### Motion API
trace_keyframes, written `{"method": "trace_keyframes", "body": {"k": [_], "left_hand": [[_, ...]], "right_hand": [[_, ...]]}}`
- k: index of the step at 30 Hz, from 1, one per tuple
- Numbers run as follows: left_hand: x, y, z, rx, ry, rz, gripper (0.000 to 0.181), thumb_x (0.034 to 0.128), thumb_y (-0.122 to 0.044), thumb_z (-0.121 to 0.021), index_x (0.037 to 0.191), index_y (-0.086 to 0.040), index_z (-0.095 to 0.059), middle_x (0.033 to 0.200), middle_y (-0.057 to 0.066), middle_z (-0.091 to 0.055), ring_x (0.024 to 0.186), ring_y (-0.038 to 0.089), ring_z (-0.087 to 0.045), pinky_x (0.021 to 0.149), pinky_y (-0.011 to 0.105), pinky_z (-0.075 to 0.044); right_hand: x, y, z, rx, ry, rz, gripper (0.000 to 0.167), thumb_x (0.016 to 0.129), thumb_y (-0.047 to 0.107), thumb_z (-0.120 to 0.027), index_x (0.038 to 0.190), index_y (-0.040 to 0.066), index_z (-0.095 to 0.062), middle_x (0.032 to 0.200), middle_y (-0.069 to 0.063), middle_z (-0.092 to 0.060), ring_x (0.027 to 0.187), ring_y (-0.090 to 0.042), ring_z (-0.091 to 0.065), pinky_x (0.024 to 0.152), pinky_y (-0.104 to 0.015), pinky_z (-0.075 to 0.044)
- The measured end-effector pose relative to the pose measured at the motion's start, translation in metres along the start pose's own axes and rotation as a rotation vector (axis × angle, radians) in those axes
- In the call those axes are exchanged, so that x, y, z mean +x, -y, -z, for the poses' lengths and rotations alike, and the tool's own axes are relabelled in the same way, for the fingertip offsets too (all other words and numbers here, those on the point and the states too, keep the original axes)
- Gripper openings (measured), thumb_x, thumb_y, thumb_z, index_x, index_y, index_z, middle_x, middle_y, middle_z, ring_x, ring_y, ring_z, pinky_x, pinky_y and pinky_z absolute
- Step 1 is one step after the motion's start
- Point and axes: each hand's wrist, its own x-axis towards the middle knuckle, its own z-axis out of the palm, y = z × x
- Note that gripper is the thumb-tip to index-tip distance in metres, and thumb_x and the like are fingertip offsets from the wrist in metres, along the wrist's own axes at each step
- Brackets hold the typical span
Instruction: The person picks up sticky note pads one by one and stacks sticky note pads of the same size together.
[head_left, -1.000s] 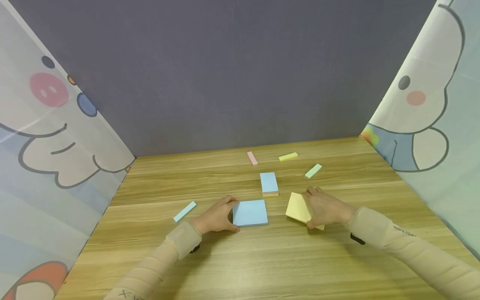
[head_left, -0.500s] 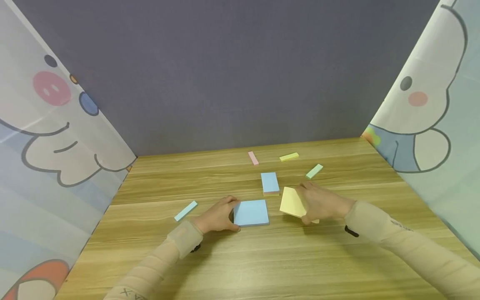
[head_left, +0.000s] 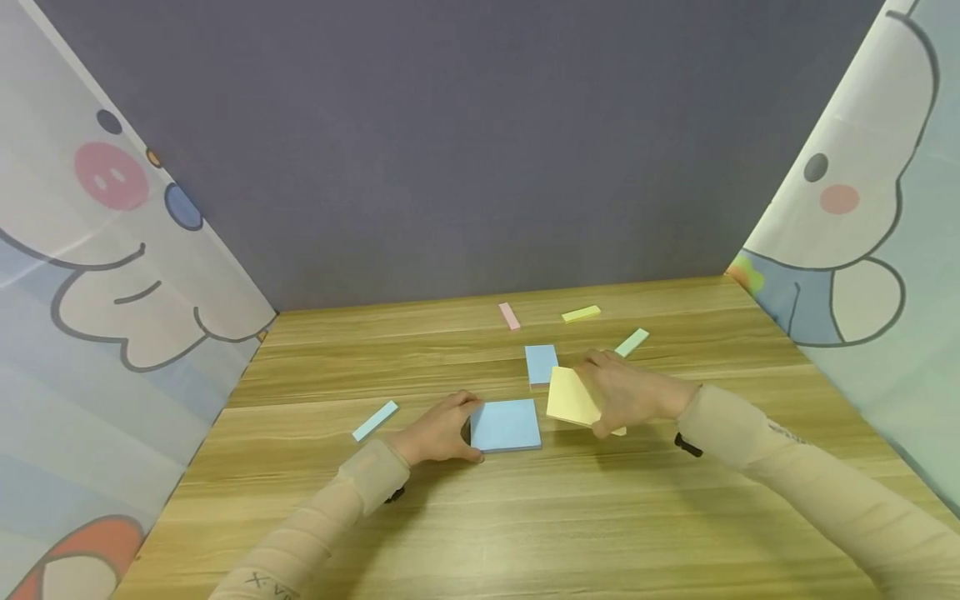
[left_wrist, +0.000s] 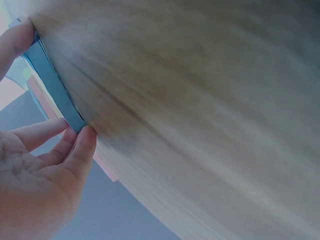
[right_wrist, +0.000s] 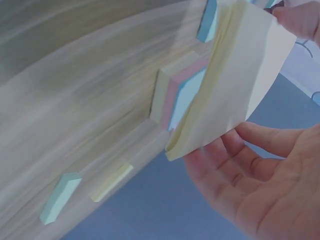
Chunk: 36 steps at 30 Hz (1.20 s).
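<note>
My left hand (head_left: 442,433) grips a square blue sticky-note pad (head_left: 506,425) by its left side, thumb at the near edge and fingers at the far edge. The pad lies on the table; its edge (left_wrist: 55,82) shows between thumb and fingers in the left wrist view. My right hand (head_left: 633,392) holds a yellow sticky-note pad (head_left: 572,398), tilted and raised off the table, just right of the blue pad. In the right wrist view the yellow pad (right_wrist: 240,85) partly covers a small stack of pads (right_wrist: 165,95), blue over pink over pale yellow.
Near the back of the wooden table (head_left: 480,525) lie a pink strip pad (head_left: 510,316), a yellow strip pad (head_left: 581,314) and a green strip pad (head_left: 632,342). A light-blue strip pad (head_left: 375,421) is at the left. A dark wall (head_left: 480,150) stands behind.
My right hand has lifted the yellow pad and carried it left and away from me, closer to the blue pad and small stack. The left hand stays on the blue pad.
</note>
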Motion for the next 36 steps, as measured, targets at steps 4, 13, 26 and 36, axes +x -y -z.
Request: {"method": "trace_keyframes", "body": {"k": [4, 13, 26, 36], "left_hand": [[0.001, 0.001, -0.001, 0.005, -0.001, -0.005, 0.086, 0.0722, -0.038, -0.076, 0.137, 0.003, -0.037, 0.137, 0.012, -0.038, 0.124, 0.028, -0.041, 0.102, 0.038, -0.038], [-0.002, 0.0, 0.0, 0.009, -0.004, 0.015, 0.086, 0.0715, -0.038, -0.076, 0.137, 0.003, -0.037, 0.137, 0.011, -0.039, 0.123, 0.027, -0.041, 0.102, 0.037, -0.038], [0.002, -0.004, 0.001, 0.024, 0.005, 0.022, 0.087, 0.0709, -0.039, -0.077, 0.137, 0.001, -0.037, 0.137, 0.01, -0.039, 0.123, 0.026, -0.042, 0.102, 0.036, -0.038], [0.002, -0.003, 0.0, 0.033, -0.002, 0.028, 0.086, 0.07, -0.039, -0.077, 0.136, 0.001, -0.039, 0.136, 0.01, -0.041, 0.121, 0.024, -0.044, 0.101, 0.034, -0.039]], "right_hand": [[0.006, 0.004, 0.003, -0.001, 0.011, 0.034, 0.075, 0.053, 0.03, -0.075, 0.117, -0.001, -0.052, 0.109, -0.012, -0.051, 0.093, -0.022, -0.047, 0.08, -0.039, -0.043], [0.025, 0.021, 0.008, -0.048, 0.057, 0.083, 0.078, 0.054, 0.034, -0.074, 0.122, 0.002, -0.051, 0.103, -0.005, -0.051, 0.083, -0.015, -0.047, 0.063, -0.026, -0.044], [0.04, 0.035, 0.001, 0.015, 0.089, 0.12, 0.078, 0.054, 0.03, -0.075, 0.124, 0.003, -0.051, 0.104, -0.002, -0.049, 0.088, -0.017, -0.044, 0.07, -0.028, -0.044], [0.049, 0.046, -0.01, -0.005, 0.161, 0.124, 0.082, 0.058, 0.035, -0.075, 0.127, -0.001, -0.048, 0.122, -0.013, -0.047, 0.101, -0.022, -0.046, 0.083, -0.035, -0.045]]}}
